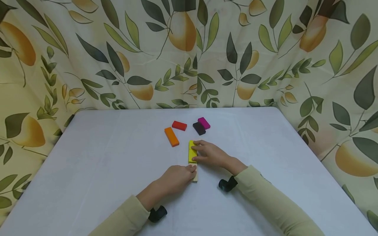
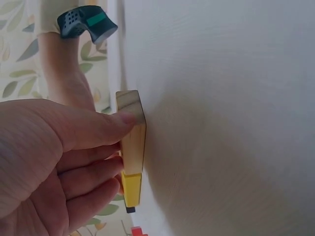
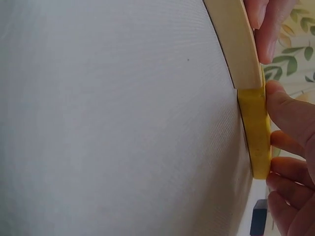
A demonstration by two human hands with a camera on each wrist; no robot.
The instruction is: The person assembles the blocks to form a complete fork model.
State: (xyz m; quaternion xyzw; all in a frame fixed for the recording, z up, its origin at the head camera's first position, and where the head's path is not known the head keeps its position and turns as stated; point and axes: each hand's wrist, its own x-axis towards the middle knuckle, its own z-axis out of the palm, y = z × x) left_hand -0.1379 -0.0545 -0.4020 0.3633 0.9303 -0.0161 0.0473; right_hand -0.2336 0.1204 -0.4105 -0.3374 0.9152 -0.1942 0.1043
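Observation:
A plain wooden block [image 2: 134, 142] and a yellow block [image 1: 192, 154] lie end to end in a line on the white table. My left hand [image 1: 177, 178] pinches the plain block, its thumb on the near side and its fingertips over the top edge. Just beyond, my right hand [image 1: 212, 154] rests its thumb and fingertips on the yellow block, the thumb near the joint and the fingers toward the far end. In the right wrist view the two blocks meet with their ends touching.
Farther back lie an orange block [image 1: 172, 137], a red block [image 1: 179, 125], a black block [image 1: 199, 128] and a magenta block [image 1: 204, 123]. The black and magenta ones touch or overlap. A leaf-and-fruit patterned curtain [image 1: 165, 82] surrounds the white table [image 1: 103, 157].

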